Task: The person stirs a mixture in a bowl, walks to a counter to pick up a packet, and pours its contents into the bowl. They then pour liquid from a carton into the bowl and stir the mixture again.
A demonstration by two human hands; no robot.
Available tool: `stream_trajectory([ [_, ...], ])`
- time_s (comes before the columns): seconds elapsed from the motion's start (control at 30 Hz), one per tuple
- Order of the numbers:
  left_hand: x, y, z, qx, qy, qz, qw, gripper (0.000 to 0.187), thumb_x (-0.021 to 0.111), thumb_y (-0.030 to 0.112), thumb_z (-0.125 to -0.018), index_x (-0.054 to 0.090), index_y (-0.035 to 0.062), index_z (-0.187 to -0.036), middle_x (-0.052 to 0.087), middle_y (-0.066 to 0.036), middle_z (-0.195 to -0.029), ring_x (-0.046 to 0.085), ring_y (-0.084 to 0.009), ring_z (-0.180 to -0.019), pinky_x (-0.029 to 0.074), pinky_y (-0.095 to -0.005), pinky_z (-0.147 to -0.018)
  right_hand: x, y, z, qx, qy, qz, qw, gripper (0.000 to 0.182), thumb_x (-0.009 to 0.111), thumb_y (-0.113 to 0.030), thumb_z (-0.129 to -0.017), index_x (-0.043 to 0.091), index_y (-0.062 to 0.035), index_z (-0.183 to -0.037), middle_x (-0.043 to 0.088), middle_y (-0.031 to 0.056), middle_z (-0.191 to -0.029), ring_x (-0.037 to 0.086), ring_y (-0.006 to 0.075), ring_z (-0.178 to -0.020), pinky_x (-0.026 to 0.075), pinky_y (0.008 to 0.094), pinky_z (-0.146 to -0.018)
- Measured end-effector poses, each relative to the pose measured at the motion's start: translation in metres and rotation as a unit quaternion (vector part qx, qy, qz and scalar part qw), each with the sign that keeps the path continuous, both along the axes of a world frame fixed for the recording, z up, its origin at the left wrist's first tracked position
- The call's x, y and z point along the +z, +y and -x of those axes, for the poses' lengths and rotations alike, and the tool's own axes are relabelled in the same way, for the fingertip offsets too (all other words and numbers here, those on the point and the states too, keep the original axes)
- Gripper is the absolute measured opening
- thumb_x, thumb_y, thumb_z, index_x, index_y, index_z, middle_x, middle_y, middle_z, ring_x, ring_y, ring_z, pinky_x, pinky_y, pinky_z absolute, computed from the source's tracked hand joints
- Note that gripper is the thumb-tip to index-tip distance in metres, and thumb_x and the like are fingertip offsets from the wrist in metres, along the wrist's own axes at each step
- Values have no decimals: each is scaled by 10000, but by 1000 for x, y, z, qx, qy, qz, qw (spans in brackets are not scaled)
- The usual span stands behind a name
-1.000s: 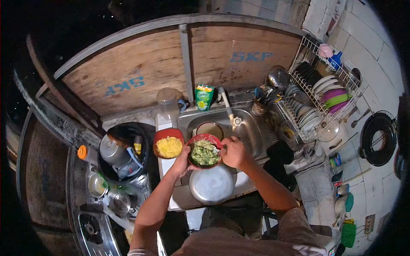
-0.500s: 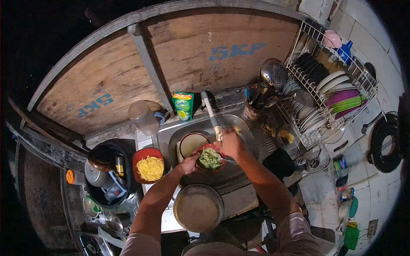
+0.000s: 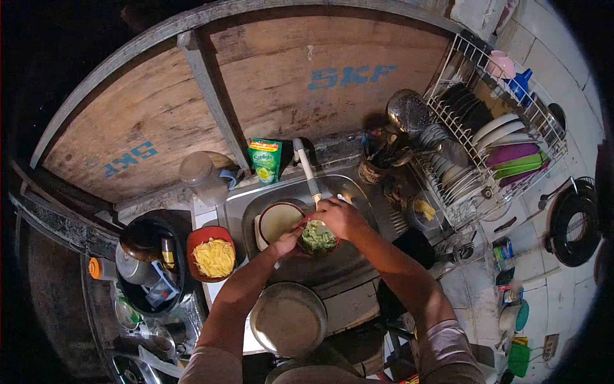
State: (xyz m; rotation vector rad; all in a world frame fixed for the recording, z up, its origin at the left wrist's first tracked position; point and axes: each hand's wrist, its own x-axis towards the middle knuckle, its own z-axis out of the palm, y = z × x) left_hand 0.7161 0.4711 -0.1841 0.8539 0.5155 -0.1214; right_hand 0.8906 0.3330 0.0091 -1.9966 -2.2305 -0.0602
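My left hand is closed on the left rim of a red bowl filled with chopped green vegetables. My right hand is at the bowl's upper right edge, its fingers curled over the rim and partly hidden. Just above that hand ends the long grey and white faucet. The bowl is over the steel sink. Behind my left hand, a pale pot with a dark rim sits in the sink.
A red bowl of yellow strips stands left of the sink, beside a black tub of dishes. A round metal pan lies at the front edge. Behind the sink is a green soap pouch; a dish rack stands right.
My right hand has moved slightly down and left, away from the faucet's end and onto the bowl's edge. The whole view has shifted a little.
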Motion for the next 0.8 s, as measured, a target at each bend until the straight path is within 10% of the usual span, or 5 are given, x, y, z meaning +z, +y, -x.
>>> stream_trajectory([
  [0.17, 51, -12, 15, 31, 54, -2, 998, 536, 419, 441, -1093, 377, 158, -1546, 533, -95, -1473, 531, -327, -1342, 518, -627, -1022, 28, 13, 22, -288, 191, 189, 919, 548, 752, -373, -873, 626, -24, -1277, 678, 240, -1157, 681, 396, -1047, 560, 483, -890],
  [0.23, 81, -13, 25, -19, 69, -151, 986, 522, 400, 426, -1101, 369, 163, -1552, 525, -98, -1486, 549, -333, -1325, 545, -613, -986, 19, 15, 25, -284, 200, 160, 924, 544, 740, -387, -880, 614, 6, -1234, 688, 260, -1112, 690, 421, -1017, 566, 504, -862],
  [0.37, 40, 1, 54, 24, 52, -33, 998, 530, 390, 430, -1102, 344, 180, -1566, 507, -103, -1505, 569, -340, -1305, 580, -595, -932, 35, 2, 42, -372, 217, 73, 899, 629, 729, -392, -885, 563, 47, -1304, 670, 289, -1121, 667, 474, -1009, 545, 538, -868],
  [0.53, 66, 8, 108, 39, 2, -7, 999, 533, 349, 421, -1110, 258, 214, -1593, 485, -107, -1519, 556, -343, -1329, 590, -609, -908, 27, -51, 84, -233, 14, -112, 966, 549, 723, -264, -860, 552, 66, -1263, 669, 278, -1070, 671, 460, -932, 543, 560, -811],
  [0.8, 164, -13, 204, 140, -50, -65, 987, 560, 312, 418, -1115, 141, 236, -1616, 367, -139, -1587, 545, -374, -1329, 630, -565, -842, 36, -34, 167, -157, 46, 128, 978, 239, 611, -192, -917, 702, -19, -1056, 714, 155, -1004, 714, 334, -900, 590, 419, -692],
])
